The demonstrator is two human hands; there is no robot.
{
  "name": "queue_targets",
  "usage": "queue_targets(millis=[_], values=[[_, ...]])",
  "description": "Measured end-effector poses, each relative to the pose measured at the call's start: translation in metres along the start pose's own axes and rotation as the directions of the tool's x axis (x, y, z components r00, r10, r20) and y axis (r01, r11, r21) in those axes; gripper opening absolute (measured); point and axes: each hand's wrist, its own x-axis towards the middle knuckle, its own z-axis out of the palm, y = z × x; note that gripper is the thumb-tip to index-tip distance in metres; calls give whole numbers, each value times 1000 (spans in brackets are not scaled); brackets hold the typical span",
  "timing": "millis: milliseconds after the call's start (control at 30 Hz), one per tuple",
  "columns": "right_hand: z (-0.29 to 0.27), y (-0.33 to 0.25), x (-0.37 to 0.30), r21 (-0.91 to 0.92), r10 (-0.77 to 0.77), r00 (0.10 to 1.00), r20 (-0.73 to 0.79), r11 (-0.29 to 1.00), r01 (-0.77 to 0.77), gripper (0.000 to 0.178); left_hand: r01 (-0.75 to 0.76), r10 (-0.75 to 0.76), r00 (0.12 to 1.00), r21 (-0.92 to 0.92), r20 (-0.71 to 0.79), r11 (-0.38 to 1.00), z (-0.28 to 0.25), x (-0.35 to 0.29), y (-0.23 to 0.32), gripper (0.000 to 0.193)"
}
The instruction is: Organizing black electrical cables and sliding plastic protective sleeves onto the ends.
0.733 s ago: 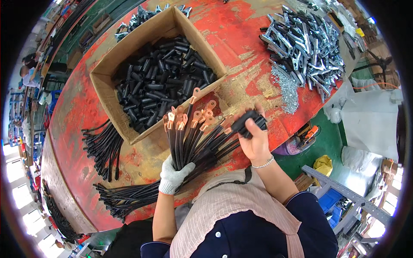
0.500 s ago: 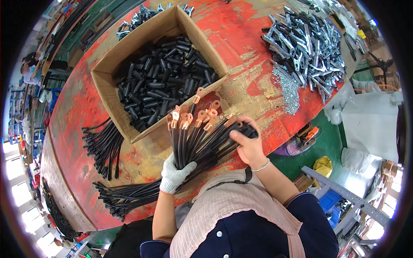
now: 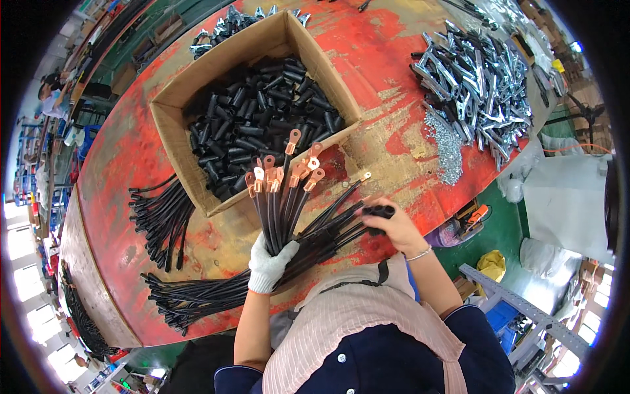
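A large work bench with worn red paint (image 3: 374, 39) spreads under everything. Near its far left edge sits an open brown cardboard carton (image 3: 315, 72), set askew. A long bundle of black rubber-covered cables (image 3: 197, 299) lies along the near edge, its loose ends fanned toward the near left corner. Toward the far right corner rises a heap of silvery metal clamps, some with black parts (image 3: 476, 92). Between the carton and the left edge lies a shorter fan of black cables (image 3: 161, 217). A smaller group of metal clamps (image 3: 226, 29) shows behind the carton, by the far edge.

The left hand, in a white knit glove (image 3: 269, 262), is closed around a bunch of upright black cables (image 3: 277, 223) above the near edge, in front of the carton. The bare right hand (image 3: 397, 230), nearer the right edge, has its fingers curled around dark cylindrical pieces (image 3: 379, 211), blurred, their number unclear. Short black tubes (image 3: 252, 121) fill the carton's bottom. Flat copper ring lugs (image 3: 272, 180) tip the bunched cables. Tiny silvery metal parts (image 3: 445, 148) lie beside the clamp heap.
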Motion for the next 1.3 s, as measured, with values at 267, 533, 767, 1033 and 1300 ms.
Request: queue_targets(millis=[267, 533, 767, 1033, 1300], values=[[14, -43, 6, 560, -5, 915, -403, 790, 250, 19, -121, 119, 989, -17, -90, 993, 11, -8, 4, 33], [9, -37, 11, 699, 31, 914, -405, 655, 288, 15, -142, 146, 982, 37, -116, 989, 14, -12, -7, 30], [18, -49, 3, 552, -90, 887, -453, 753, 358, 18, -145, 147, 981, 30, -128, 989, 16, -12, -7, 30], [13, -61, 1, 109, -330, 776, -537, 885, 452, 31, -132, 128, 979, -17, -157, 991, 23, -16, -2, 30], [9, -60, -1, 171, -176, 880, -441, 946, 275, 31, -167, 171, 971, 37, -169, 985, 27, -16, -11, 30]])
